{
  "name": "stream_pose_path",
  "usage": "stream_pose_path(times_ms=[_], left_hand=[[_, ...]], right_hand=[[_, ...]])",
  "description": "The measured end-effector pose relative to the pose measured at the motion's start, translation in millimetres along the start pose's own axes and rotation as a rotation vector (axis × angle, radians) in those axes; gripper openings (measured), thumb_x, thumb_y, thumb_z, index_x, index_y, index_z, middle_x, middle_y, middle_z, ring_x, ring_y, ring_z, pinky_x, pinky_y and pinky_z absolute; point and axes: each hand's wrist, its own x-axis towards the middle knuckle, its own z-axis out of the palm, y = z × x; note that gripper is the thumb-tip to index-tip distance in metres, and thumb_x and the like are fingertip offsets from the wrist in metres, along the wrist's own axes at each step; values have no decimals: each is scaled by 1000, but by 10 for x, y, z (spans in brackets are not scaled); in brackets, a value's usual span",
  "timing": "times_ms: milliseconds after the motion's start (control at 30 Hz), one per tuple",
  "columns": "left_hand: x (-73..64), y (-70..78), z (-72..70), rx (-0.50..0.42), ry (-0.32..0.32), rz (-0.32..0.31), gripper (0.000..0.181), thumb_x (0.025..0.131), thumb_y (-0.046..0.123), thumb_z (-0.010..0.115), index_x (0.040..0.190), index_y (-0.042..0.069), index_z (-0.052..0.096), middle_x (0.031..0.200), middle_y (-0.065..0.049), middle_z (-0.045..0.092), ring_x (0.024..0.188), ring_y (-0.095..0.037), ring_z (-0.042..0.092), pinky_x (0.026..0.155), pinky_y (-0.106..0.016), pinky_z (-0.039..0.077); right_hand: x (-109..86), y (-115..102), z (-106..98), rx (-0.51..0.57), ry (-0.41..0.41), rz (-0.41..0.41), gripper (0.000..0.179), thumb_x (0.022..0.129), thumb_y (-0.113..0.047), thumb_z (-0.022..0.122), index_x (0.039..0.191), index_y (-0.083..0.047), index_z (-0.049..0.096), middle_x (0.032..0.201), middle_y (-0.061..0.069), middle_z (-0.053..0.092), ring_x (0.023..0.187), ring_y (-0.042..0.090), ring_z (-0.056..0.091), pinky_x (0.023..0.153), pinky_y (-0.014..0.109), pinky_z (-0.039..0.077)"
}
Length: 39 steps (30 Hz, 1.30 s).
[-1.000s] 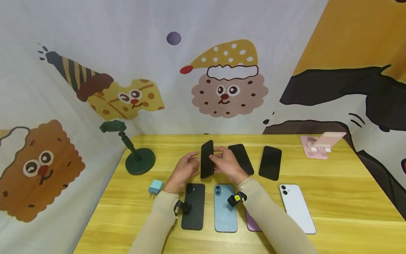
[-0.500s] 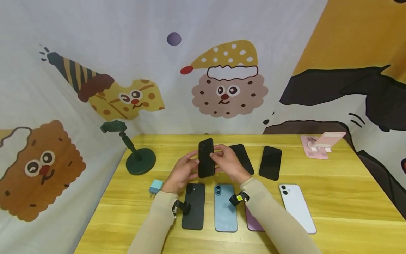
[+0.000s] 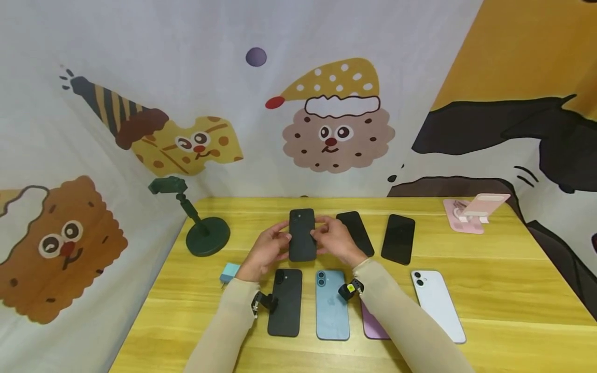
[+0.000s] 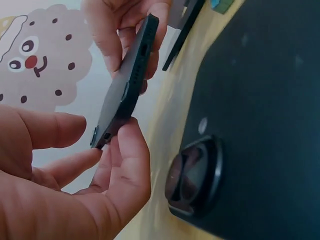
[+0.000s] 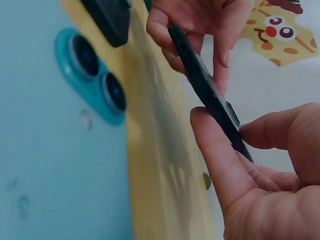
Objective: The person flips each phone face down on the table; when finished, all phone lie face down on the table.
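A black smartphone (image 3: 302, 235) is held between both hands over the back part of the table, its back with the camera turned toward me. My left hand (image 3: 269, 251) holds its left edge; in the left wrist view the fingers (image 4: 132, 165) curl under the phone's edge while the thumb (image 4: 60, 130) stands a little off it. On the opposite edge, my right hand (image 3: 337, 241) pinches it, thumb (image 5: 270, 132) on the back and fingers beneath. Below the hands lie a black phone (image 3: 285, 305) and a light blue phone (image 3: 332, 313), both back up.
Two dark phones (image 3: 355, 233) (image 3: 398, 239) lie to the right of the hands. A purple phone (image 3: 373, 324) is partly under the right forearm, near a white phone (image 3: 438, 305). A green stand (image 3: 207, 237) and blue charger (image 3: 230, 272) are left; a pink stand (image 3: 471, 212) is back right.
The held phone has turned from nearly edge-on to showing its whole back, and its top has dipped slightly. The left hand has come into contact with its left edge.
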Motion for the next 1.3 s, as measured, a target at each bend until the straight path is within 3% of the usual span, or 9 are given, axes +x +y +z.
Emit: stream_pose_path(times_ms=[200, 767, 1133, 1300], left_hand=[[34, -25, 33, 83, 17, -10, 52, 110, 14, 57, 160, 11, 46, 143, -20, 54, 117, -27, 66, 87, -36, 63], [64, 4, 47, 201, 30, -45, 50, 108, 18, 61, 156, 7, 52, 145, -18, 57, 125, -30, 66, 94, -41, 63], [53, 22, 24, 184, 46, -47, 52, 104, 8, 59, 155, 2, 51, 144, -20, 60, 125, -32, 67, 96, -40, 63], [40, 38, 36, 199, 46, -54, 51, 106, 13, 61, 155, 4, 51, 142, -17, 61, 124, -30, 67, 98, -42, 62]], right_hand=[[30, 99, 4, -52, 11, 18, 54, 102, -7, 70, 153, -4, 53, 115, 19, 71, 85, 25, 75, 69, 38, 67], [71, 150, 31, -223, 51, 25, 47, 99, -6, 73, 144, 1, 62, 110, 15, 68, 82, 21, 77, 66, 32, 66], [42, 101, 29, -195, 31, 46, 45, 99, -7, 72, 142, 4, 63, 119, 17, 68, 93, 26, 78, 73, 33, 66], [18, 84, 4, -176, 22, 49, 47, 99, -8, 73, 143, 5, 62, 120, 18, 68, 92, 26, 79, 74, 35, 66]])
